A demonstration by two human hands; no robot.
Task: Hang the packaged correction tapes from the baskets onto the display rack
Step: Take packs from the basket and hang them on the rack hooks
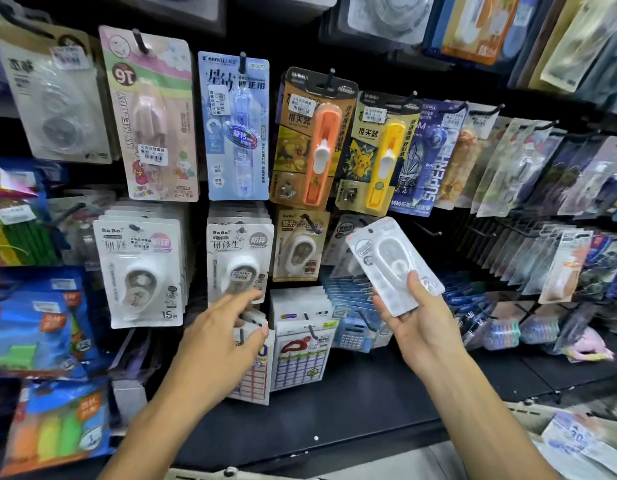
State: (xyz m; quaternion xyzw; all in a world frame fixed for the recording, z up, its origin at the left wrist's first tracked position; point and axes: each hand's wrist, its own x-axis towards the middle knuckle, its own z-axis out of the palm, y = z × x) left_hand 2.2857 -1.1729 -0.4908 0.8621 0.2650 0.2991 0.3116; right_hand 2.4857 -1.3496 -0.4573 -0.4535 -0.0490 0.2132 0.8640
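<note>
White pack: a packaged correction tape (393, 265) gripped in the right hand (412, 320), tilted, just before the display rack (435, 233).
Left hand (224, 336): fingers loosely curled, holding nothing, near the rack's hung packs (236, 261).
Basket (573, 441): below right of rack, holding packets.

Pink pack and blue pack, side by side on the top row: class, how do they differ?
The pink pack is wider and tilts; the blue pack hangs straighter. The pink pack's price sticker sits low, the blue pack's near the top. The pink pack holds a pinkish tape, the blue pack a clear bluish one. Both hang from black hooks.
</note>
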